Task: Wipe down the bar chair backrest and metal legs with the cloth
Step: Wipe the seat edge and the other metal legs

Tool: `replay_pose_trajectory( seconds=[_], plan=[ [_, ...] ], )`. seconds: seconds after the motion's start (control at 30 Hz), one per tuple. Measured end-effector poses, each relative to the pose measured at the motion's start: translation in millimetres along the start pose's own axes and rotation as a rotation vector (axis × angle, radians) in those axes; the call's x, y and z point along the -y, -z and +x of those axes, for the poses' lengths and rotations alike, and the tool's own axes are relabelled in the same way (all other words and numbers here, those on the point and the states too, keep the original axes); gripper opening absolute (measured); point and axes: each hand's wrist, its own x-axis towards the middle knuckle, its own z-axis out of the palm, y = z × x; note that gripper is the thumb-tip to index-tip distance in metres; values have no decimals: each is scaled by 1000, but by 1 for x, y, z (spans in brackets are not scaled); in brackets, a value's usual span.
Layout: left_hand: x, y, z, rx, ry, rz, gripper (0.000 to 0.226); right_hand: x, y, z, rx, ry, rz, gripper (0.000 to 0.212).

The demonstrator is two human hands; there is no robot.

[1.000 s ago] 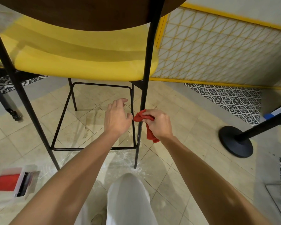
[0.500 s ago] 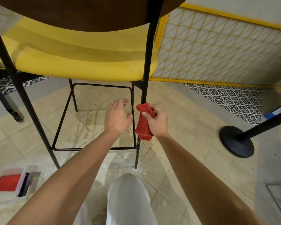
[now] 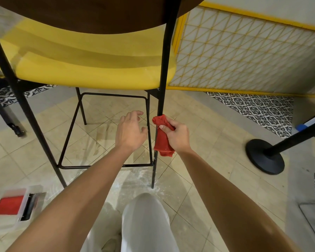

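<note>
Count: one cloth [image 3: 162, 138], four metal legs [image 3: 162, 79]
Right hand [image 3: 177, 138]: grips cloth, pressed against one leg
Left hand [image 3: 130, 132]: fingers loose, spread — empty

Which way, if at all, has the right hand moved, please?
Yes: right hand and cloth slid slightly up the chair leg, away from the footrest bar.

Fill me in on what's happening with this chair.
A person is wiping a black metal leg of the bar chair. The right hand grips a red cloth pressed against the leg, below the yellow seat and above the footrest bar. The left hand hovers open beside it, holding nothing. The leg's lower stretch looks speckled white.
</note>
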Motion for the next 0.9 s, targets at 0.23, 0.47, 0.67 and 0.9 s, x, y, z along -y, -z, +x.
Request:
replay_pose_trajectory(
  seconds=[0.23, 0.47, 0.67, 0.9],
  plan=[
    [9, -5, -1, 33, 6, 21, 46, -3, -24, -1, -123, -116, -72, 39],
    [20, -3, -2, 49, 52, 64, 47, -4, -22, 3, -79, -187, -173, 44],
    [15, -2, -1, 45, 57, 29, 46, 5, -17, 3, -134, -46, -143, 42],
    [14, -8, -10, 75, 41, 3, 47, -9, -12, -3, -51, -146, -226, 33]
  ],
)
